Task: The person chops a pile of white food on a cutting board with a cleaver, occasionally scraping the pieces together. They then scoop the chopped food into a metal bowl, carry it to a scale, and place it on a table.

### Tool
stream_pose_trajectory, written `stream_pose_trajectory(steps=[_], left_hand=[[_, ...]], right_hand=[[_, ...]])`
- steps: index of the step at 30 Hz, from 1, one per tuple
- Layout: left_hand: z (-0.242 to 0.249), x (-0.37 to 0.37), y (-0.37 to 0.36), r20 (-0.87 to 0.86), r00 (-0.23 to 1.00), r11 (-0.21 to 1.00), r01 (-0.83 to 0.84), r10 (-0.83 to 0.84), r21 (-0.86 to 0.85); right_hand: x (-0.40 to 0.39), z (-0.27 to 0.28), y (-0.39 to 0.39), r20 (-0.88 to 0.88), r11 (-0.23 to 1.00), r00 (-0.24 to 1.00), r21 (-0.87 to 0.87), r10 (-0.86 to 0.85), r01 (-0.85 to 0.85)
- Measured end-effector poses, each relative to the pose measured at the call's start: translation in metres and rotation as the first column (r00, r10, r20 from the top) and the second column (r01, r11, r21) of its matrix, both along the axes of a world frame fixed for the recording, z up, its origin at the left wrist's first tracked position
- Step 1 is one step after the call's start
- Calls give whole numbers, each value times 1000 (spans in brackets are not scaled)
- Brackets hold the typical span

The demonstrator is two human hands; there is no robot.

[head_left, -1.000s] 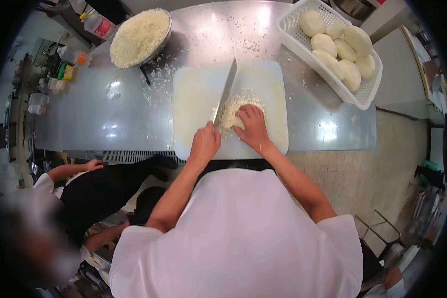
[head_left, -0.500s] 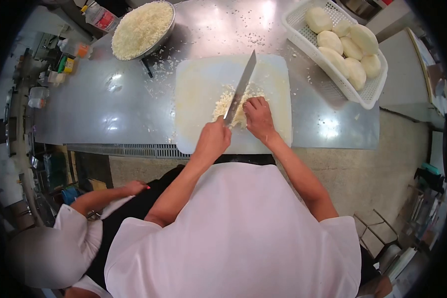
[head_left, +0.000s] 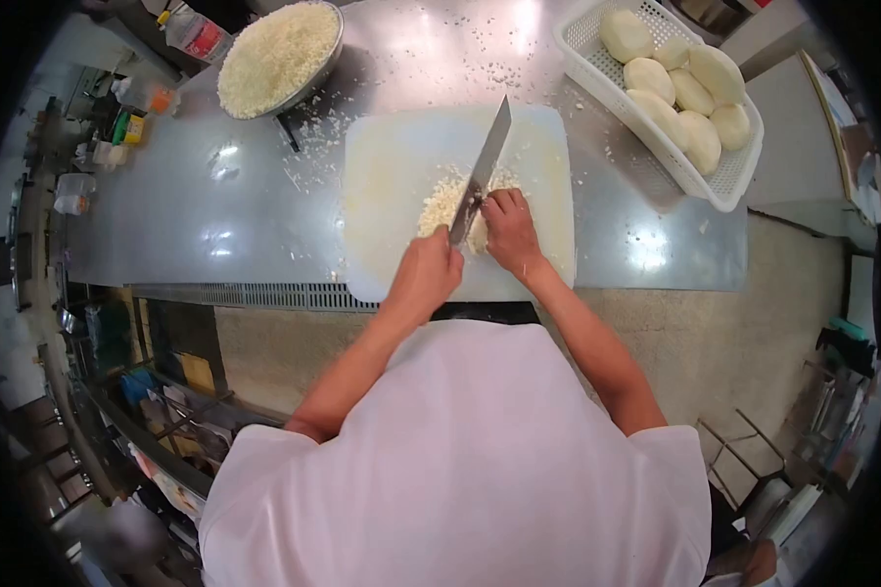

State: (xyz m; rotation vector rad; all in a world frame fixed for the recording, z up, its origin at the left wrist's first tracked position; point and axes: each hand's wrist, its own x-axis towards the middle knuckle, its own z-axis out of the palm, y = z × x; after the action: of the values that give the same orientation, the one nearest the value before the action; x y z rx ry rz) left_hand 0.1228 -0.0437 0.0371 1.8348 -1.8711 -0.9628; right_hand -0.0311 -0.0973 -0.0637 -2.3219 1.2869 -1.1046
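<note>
Left hand [head_left: 429, 274] closed on knife [head_left: 485, 164], blade slanting over chopped pieces [head_left: 439, 207] mid cutting board [head_left: 387, 152], tip toward board's far edge; right hand [head_left: 511, 233], right of board's centre, fingers curled beside blade, hold unclear.

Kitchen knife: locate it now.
The kitchen knife is at upper centre in the head view, over the white cutting board, gripped in the left hand, with the right hand close on its right side.

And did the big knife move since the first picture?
Yes. The knife has moved to the right over the cutting board, so it's nearer the board's right edge now.
</note>
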Motion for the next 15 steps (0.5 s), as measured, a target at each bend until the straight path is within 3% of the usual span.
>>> stream_pose_trajectory(steps=[2,5,6,11,15], left_hand=[[-30,-2,0,21,1000,992,25,-22,-124],[-27,-6,-16,-19,1000,998,5,-6,-69],[-4,-3,-12,-19,1000,1000,24,-24,19],[-39,-5,-3,-19,1000,993,19,-22,-115],[0,4,-10,9,999,999,34,-34,-29]], right_hand=[[1,2,5,-18,999,999,20,-33,33],[-2,1,5,-53,999,999,35,-11,13],[-4,1,5,-56,1000,998,27,-12,13],[-2,4,5,36,999,999,42,-25,24],[-9,15,5,88,998,995,54,-43,38]])
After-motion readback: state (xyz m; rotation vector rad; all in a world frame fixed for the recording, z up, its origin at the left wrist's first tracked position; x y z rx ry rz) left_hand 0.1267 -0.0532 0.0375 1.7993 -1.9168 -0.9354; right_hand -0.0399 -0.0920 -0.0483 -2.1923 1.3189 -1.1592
